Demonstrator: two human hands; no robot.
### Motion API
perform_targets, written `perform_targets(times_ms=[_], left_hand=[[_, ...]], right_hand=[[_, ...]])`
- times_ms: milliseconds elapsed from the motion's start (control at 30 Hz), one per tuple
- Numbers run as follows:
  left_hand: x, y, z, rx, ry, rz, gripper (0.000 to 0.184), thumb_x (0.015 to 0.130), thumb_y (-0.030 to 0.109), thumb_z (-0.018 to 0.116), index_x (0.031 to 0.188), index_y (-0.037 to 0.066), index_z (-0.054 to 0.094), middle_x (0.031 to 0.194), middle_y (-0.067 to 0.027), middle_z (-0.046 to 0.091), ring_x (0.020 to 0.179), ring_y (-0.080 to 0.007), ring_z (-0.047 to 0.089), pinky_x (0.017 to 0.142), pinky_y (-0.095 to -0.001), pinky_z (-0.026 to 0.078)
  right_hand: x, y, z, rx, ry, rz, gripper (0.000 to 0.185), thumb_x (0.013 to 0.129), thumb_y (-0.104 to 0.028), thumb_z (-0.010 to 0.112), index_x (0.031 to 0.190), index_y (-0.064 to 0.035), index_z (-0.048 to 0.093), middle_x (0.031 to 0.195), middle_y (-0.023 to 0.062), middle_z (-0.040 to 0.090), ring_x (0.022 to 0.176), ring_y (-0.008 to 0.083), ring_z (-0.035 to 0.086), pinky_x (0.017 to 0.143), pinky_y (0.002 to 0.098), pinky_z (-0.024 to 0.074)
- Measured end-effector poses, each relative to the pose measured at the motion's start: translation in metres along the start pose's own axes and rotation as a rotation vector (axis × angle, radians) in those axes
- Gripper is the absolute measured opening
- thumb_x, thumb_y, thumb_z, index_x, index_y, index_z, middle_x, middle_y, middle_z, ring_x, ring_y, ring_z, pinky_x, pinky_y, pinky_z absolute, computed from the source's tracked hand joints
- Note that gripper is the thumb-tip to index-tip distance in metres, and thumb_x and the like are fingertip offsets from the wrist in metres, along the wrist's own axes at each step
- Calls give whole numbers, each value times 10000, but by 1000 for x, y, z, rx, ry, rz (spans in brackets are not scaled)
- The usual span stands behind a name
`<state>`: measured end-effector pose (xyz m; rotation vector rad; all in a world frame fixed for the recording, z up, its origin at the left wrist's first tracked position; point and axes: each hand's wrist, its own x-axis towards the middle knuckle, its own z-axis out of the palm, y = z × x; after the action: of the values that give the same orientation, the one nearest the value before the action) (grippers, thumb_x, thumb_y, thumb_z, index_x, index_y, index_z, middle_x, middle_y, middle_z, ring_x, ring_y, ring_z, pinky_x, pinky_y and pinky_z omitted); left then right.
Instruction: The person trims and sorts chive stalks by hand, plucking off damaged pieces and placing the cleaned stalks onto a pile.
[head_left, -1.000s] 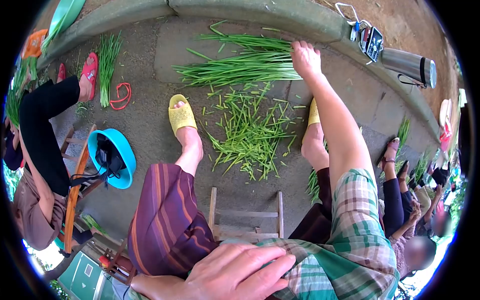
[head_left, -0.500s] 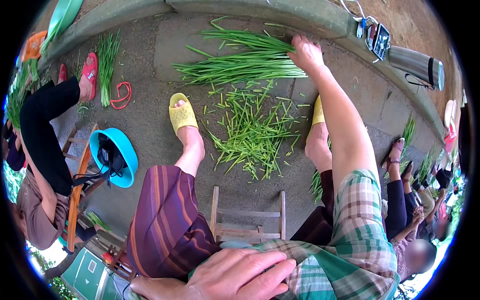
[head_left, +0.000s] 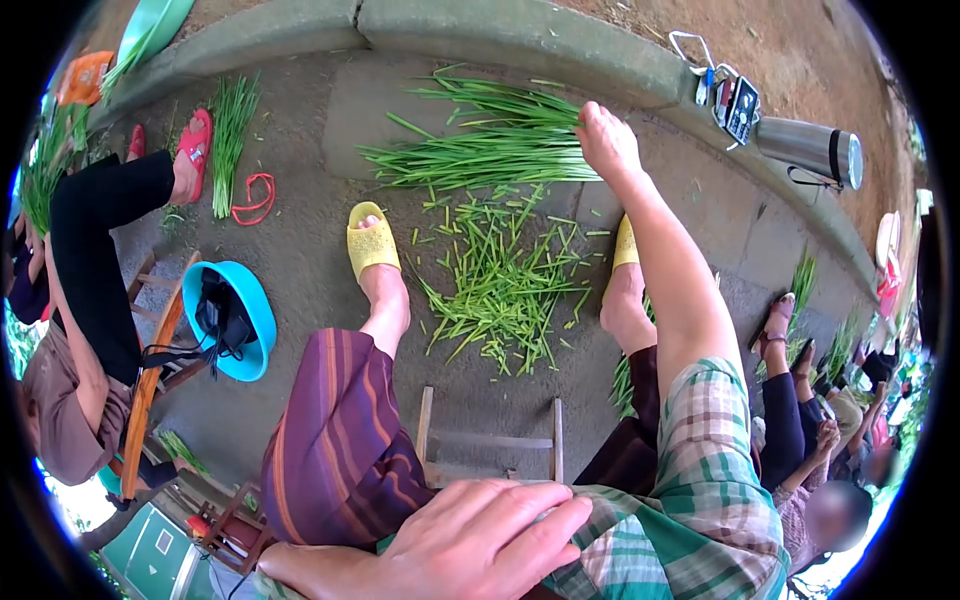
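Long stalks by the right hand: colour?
Long stalks: green, paler at the ends nearest the right hand. Best seen in the head view.

smooth, shiny metal flask (head_left: 795, 144)

The right hand (head_left: 608, 145) is at the ends of long green stalks (head_left: 480, 155) on the ground (head_left: 310, 270).
The left hand (head_left: 490, 535) is low, in front of the checked shirt (head_left: 690, 510), its fingers stretched. Between the two yellow slippers (head_left: 372, 240) lies a loose heap of cut pieces (head_left: 500, 280). On the left side is a blue basin (head_left: 264, 320) with something dark inside. At upper right, a steel flask (head_left: 798, 145) lies near the curb (head_left: 530, 45).
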<state>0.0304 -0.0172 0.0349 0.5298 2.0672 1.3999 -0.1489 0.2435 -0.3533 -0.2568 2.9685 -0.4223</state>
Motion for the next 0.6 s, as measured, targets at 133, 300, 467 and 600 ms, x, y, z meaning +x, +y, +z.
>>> perform_targets(times_ms=[133,300,467,600], left_hand=[[-4,-9,5,7,29,-8,389,770,98,719,1127,-12,609,1075,-135,600,912,-301,600,778,-376,486],[2,-12,2,42,26,-48,401,768,117,726,1136,6,612,1083,-125,602,923,-293,600,791,-371,492],[5,-11,4,35,24,-74,409,765,124,731,1141,14,615,1097,-118,603,931,-286,602,802,-370,498],[6,-10,6,45,30,-62,411,760,121,729,1138,10,614,1094,-118,603,931,-285,602,799,-369,497]], right_hand=[[16,3,15,-77,21,91,325,821,-163,676,1103,-69,544,1087,148,618,1063,325,589,892,440,490],[23,10,43,-76,30,147,437,786,-183,701,1183,-80,550,1148,141,600,1103,327,570,916,443,488],[15,9,37,-117,-54,164,401,738,-224,670,1110,-91,603,1147,114,591,1121,302,562,881,524,473],[8,3,27,-160,-87,154,337,714,-219,668,1028,-100,640,1118,109,587,1109,305,558,889,542,454]])
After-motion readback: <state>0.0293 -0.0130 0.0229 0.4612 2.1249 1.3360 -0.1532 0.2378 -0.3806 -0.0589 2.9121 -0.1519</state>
